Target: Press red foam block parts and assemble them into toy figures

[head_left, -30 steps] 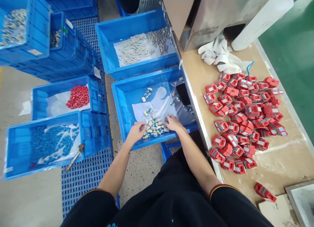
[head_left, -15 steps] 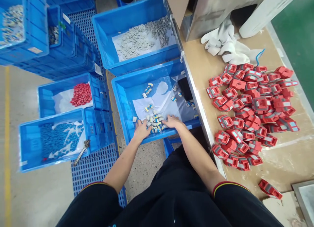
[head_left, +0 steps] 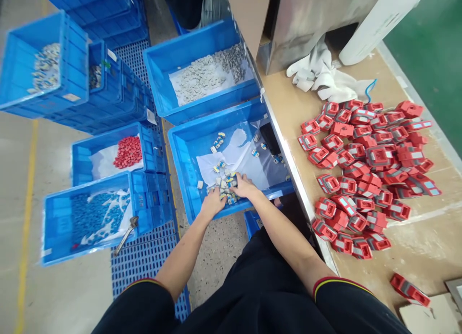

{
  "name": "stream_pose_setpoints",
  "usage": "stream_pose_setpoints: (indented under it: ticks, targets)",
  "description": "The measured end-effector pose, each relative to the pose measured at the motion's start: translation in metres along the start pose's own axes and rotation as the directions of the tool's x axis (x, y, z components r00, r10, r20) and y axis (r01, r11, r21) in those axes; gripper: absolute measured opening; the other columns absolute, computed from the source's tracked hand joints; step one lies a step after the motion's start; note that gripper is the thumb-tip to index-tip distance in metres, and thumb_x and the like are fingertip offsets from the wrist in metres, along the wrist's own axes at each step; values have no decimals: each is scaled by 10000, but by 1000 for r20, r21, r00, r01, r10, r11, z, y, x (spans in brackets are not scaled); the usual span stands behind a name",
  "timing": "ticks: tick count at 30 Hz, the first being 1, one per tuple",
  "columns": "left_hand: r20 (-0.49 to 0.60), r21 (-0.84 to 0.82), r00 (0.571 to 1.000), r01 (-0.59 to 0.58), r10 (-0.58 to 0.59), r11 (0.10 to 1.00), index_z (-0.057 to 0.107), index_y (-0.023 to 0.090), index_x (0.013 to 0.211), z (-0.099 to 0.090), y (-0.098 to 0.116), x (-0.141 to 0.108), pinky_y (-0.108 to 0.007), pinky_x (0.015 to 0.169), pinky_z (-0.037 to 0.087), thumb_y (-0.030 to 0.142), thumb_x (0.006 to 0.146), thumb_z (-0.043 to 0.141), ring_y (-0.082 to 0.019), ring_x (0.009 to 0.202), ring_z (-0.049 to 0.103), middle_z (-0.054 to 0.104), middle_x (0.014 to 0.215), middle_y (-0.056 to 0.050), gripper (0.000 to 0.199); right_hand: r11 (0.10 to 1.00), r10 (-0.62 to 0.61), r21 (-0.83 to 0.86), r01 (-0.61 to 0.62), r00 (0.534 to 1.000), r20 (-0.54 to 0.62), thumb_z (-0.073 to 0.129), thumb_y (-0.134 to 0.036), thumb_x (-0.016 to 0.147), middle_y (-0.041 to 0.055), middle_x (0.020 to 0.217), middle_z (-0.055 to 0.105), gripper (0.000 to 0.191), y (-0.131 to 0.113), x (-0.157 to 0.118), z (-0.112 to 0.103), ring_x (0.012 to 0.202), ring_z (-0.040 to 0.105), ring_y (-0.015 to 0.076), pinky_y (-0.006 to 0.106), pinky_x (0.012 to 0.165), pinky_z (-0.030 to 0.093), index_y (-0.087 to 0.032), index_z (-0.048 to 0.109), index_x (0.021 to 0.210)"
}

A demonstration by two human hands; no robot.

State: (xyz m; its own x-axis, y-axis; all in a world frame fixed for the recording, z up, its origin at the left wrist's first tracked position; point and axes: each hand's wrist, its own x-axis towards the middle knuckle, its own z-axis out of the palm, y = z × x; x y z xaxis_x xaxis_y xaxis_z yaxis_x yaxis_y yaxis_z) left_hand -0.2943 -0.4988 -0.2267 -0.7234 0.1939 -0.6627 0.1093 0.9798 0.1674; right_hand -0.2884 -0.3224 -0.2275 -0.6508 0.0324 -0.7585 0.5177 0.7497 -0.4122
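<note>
Green floor (head_left: 429, 69) lies past the brown tabletop (head_left: 429, 237) (red parts (head_left: 378, 156) crowd it).

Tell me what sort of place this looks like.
Probably a toy factory's assembly area: dozens of matching red toy vehicle bodies cover the workbench, loose red pieces and blue pieces are sorted into separate blue crates, and more crates stand stacked.

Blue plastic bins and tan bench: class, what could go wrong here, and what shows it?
Small white, blue and yellow blocks lie between left hand and right hand, near their bin's rim; some might spill.
A silver metal wrench straddles another bin's rim; a bump could drop it.
Red-and-grey plastic parts near the bench's edge might fall.
</note>
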Motion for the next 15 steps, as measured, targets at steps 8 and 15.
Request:
stream_pose_setpoints:
  ticks: [8,15]
  targets:
    - [1,-116,996,92,-92,989,637,131,1369,3,-2,2,-563,1180,494,430,1018,692,-352,1393,598,573,1527,-196,465,998,-49,-26,49,999,-1,699,-429,1017,117,1446,651,454,-9,-4,2,1250,684,277,522,1047,613,-200,625,1402]
    - [56,-409,988,157,-147,899,640,171,1371,-4,-15,18,-495,1005,627,397,1030,700,-269,1192,697,669,1380,-123,413,997,-81,14,81,996,39,697,-425,1019,112,1409,671,432,-13,-4,0,1211,700,262,499,1017,628,-195,637,1380]
